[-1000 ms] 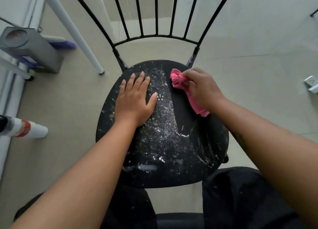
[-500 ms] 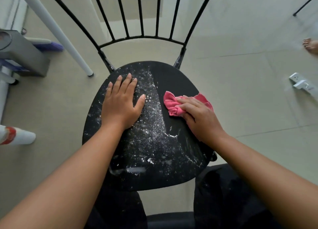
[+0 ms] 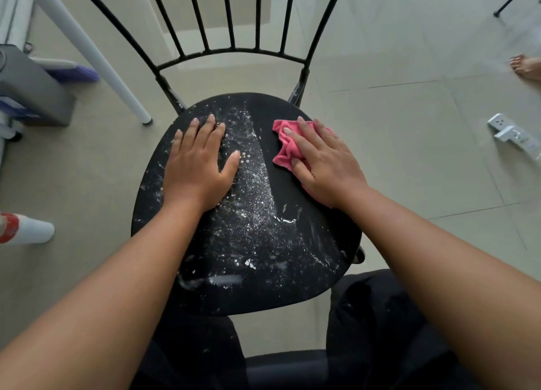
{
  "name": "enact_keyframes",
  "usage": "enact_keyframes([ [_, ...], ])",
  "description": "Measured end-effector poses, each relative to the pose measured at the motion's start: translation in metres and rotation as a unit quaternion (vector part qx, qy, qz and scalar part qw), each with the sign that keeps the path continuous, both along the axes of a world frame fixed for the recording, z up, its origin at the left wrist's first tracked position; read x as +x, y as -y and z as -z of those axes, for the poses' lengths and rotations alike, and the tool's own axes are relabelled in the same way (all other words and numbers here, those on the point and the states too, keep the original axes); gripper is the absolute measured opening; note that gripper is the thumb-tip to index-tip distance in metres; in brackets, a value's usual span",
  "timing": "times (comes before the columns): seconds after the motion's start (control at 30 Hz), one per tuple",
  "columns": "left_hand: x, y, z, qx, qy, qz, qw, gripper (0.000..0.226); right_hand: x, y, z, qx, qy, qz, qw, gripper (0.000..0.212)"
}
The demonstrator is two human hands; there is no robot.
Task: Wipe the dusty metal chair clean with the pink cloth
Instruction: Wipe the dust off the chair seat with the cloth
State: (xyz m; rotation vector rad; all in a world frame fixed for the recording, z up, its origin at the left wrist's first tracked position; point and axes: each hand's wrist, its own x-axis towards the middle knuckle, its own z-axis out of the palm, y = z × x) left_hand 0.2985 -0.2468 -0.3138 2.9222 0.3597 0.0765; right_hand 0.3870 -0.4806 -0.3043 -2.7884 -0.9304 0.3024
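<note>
Right hand (image 3: pixel 325 161) hides most of pink cloth (image 3: pixel 285 149) on chair (image 3: pixel 263 257)

Matt black metal, soft pink cloth

The chair (image 3: pixel 248 243) has a matt black seat speckled with white dust, with a cleaner dark strip on its right side, and thin, smooth metal back bars. The cloth (image 3: pixel 285 149) looks soft, crumpled and fleecy. The floor (image 3: pixel 409 155) is pale, slightly glossy tile.

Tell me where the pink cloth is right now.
In the head view, the crumpled pink cloth lies on the right rear part of the round black chair seat, pressed flat under the right hand, across a dusty strip from the left hand.
</note>
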Motion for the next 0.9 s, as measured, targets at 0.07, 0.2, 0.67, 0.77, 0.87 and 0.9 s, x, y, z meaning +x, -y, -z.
enact_keyframes([
  [0.07,0.0,0.0,0.0,0.001,-0.001,0.0,1.0,0.065,-0.004,-0.002,-0.001,-0.016,0.002,0.002,1.0,0.058],
  [0.2,-0.001,0.0,-0.002,0.001,-0.003,0.001,1.0,0.064,-0.043,0.012,-0.005,-0.038,0.012,-0.013,0.999,0.064],
  [0.67,0.0,-0.001,0.001,0.009,-0.018,0.008,1.0,0.065,-0.018,-0.011,-0.003,-0.048,0.016,-0.012,0.999,0.069],
  [0.77,0.0,-0.001,0.002,0.011,-0.012,0.004,1.0,0.065,0.007,-0.037,0.001,-0.04,0.018,0.022,0.999,0.067],
  [0.87,0.001,-0.001,0.002,0.012,-0.008,0.003,1.0,0.064,0.015,-0.048,0.002,-0.036,0.024,0.027,0.999,0.065],
  [0.9,0.0,-0.001,0.002,0.011,-0.008,0.004,1.0,0.064,0.012,-0.047,0.002,-0.035,0.027,0.023,0.999,0.065],
])
